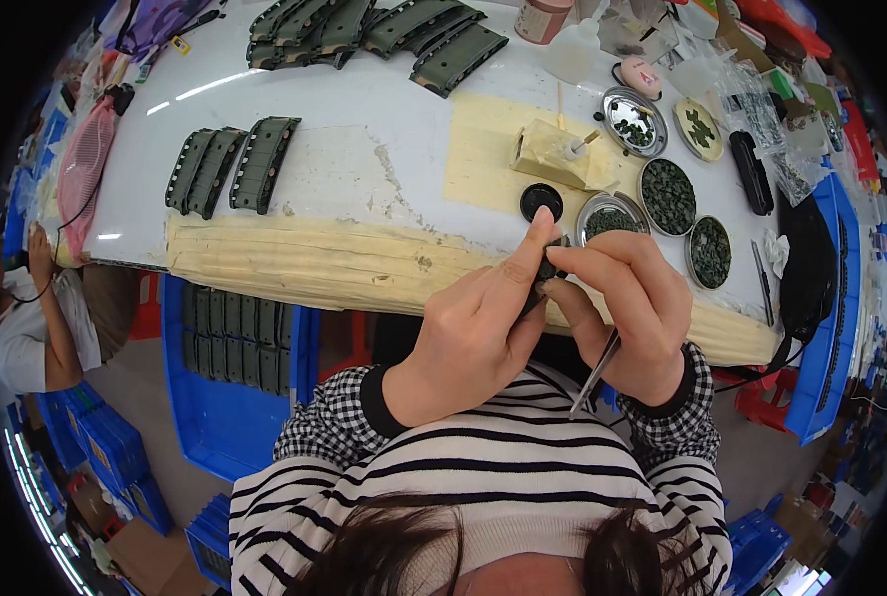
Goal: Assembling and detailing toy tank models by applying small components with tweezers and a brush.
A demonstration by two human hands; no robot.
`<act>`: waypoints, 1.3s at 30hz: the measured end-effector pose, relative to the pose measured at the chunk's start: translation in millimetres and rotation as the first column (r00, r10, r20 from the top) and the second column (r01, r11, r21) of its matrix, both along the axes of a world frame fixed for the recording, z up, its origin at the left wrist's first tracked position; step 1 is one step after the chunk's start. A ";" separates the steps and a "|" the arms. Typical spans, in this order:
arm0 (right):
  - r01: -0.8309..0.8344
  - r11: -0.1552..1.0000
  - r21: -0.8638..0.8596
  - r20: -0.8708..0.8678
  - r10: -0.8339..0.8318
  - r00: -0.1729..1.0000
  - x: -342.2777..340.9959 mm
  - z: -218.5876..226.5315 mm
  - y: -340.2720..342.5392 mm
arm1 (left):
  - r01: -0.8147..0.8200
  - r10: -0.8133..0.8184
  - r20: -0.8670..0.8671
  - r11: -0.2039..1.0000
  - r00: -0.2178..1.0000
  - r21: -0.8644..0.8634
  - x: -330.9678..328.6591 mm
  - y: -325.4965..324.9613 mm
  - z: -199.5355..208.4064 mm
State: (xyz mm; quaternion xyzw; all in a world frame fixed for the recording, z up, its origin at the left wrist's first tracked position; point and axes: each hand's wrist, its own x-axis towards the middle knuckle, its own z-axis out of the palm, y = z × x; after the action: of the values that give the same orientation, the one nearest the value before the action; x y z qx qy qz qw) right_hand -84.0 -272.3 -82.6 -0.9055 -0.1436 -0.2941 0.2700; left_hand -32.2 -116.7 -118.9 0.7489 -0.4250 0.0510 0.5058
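Observation:
Close to the table's near edge, my left hand (468, 328) is closed around a dark green plastic part (541, 283), which the fingers mostly cover. My right hand (630, 298) pinches at that part's right side with thumb and forefinger. A pair of metal tweezers (596, 375) is tucked in the same hand, its tips pointing down toward my striped top. Whether a small piece sits between the right fingertips is hidden. Just beyond the hands lie a round black cap (541, 204) and a metal dish of small green pieces (610, 217).
Fuller dishes (668, 197) (709, 252) of dark green bits stand at right, near a taped block (558, 156) holding a small bottle. Curved green panels (263, 164) lie at left, more at the back (458, 58). A blue crate (235, 417) of panels sits below; another person (56, 328) is far left.

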 end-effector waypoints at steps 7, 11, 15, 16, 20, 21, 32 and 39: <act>0.149 0.965 0.218 -0.078 -0.135 0.988 -13.7 16.2 -10.1 | 0.126 -0.280 -0.463 0.934 0.841 -0.335 4.7 4.5 -15.0; 0.232 0.932 0.280 -0.131 -0.202 0.971 -17.5 15.9 -12.0 | 0.194 -0.399 -0.588 0.904 0.704 -0.381 10.7 13.0 -15.0; 0.196 0.955 0.221 -0.044 -0.191 0.981 -12.3 10.5 -12.5 | 0.192 -0.440 -0.561 0.874 0.702 -0.445 10.7 10.6 -23.2; 0.190 0.963 0.189 -0.035 -0.187 0.982 -11.3 11.0 -11.2 | 0.194 -0.442 -0.556 0.872 0.704 -0.449 10.8 10.2 -23.7; 0.072 0.989 0.132 0.033 -0.077 0.996 -2.3 10.9 -7.7 | 0.175 -0.443 -0.571 0.869 0.691 -0.463 9.5 11.5 -22.3; 0.067 0.991 0.119 0.040 -0.072 0.997 -0.8 9.8 -6.7 | 0.154 -0.432 -0.565 0.868 0.703 -0.472 8.4 10.9 -20.2; 0.068 0.998 0.016 0.048 -0.068 0.997 1.1 6.9 -1.2 | 0.067 -0.269 -0.458 0.910 0.847 -0.409 3.7 9.0 -24.3; 0.063 0.995 0.080 0.002 -0.063 0.998 -0.5 3.9 -1.3 | 0.074 -0.300 -0.497 0.903 0.815 -0.423 0.7 9.8 -29.8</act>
State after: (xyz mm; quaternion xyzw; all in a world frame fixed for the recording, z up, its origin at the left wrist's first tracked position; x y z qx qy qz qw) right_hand -84.4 -273.6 -78.7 -0.8975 -0.1035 -0.3100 0.2962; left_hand -31.5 -106.9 -148.7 0.5710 -0.3157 -0.1352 0.7457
